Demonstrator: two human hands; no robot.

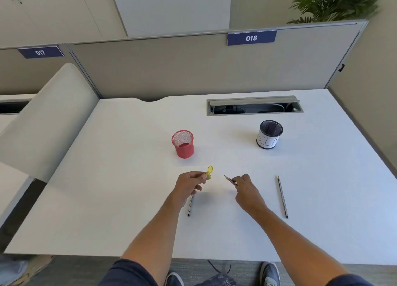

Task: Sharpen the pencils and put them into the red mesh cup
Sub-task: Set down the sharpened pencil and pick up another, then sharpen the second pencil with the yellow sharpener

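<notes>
My left hand (190,183) holds a small yellow sharpener (209,174) with its round lid flipped up. My right hand (247,189) grips a pencil (229,180) whose sharp tip points left toward the sharpener, a short gap apart. The red mesh cup (183,144) stands upright beyond my left hand and looks empty. A second pencil (190,206) lies on the white desk (129,178) partly under my left wrist. A third pencil (282,196) lies to the right of my right hand, tip pointing away from me.
A black mesh cup (269,134) with a white paper label stands at the back right. An open cable tray (254,106) is set into the desk behind it. A grey partition (193,66) closes the far side. A white rounded divider (49,118) borders the left.
</notes>
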